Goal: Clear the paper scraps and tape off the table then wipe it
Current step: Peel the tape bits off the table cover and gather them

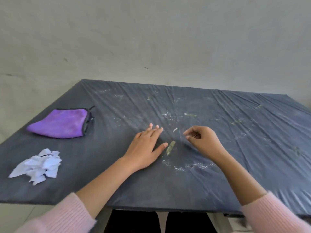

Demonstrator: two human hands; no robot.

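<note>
Tape-picking stage: scraps are piled, the wipe has not begun.

Your left hand [146,147] lies flat and open, well right of the purple cloth [62,123], fingers straight and pressing the wrinkled cover of the surface [101,182]. Farther right of the cloth, your right hand [202,140] is curled, thumb and forefinger pinching what looks like a thin sliver [196,135]; whether it is tape is too small to tell. The paper scraps [37,165] sit heaped on your side of the cloth. A tape strip [170,147] lies right of the cloth, just off your left thumb, and more tape bits [191,115] lie right of the cloth toward the wall. Next, I judge, you lift that near strip by a corner while the flat hand holds the cover taut, then fetch the cloth for the white specks [190,166].
</note>
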